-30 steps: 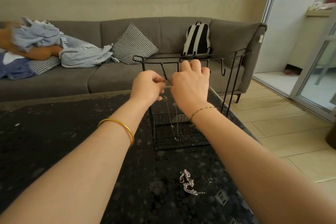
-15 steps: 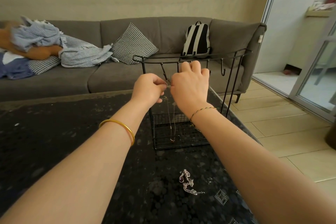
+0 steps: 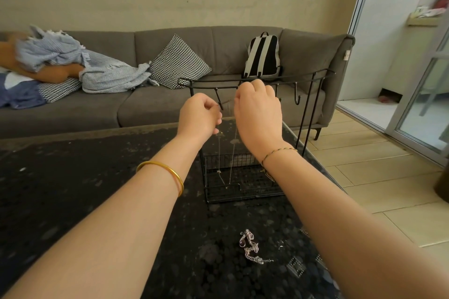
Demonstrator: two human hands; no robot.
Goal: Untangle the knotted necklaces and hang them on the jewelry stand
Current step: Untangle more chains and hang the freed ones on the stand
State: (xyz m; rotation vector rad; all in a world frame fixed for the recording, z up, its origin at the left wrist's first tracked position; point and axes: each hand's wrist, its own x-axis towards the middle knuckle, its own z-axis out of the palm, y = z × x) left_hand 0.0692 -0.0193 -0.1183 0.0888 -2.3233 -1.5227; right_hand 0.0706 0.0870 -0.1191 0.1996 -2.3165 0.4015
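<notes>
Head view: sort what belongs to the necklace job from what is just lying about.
Job: thin necklace, pinched by left hand and right hand; jewelry stand; tangled necklaces on the table.
Lying about: backpack, checked cushion, blue blanket, all on the sofa.

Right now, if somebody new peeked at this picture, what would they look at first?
Probably the two hands raised in the middle: the left hand and right hand each pinch a thin necklace that droops between them, right by the hooks of the black wire jewelry stand. Next comes the shiny tangle of necklaces lying on the dark table, nearer the camera.
</notes>
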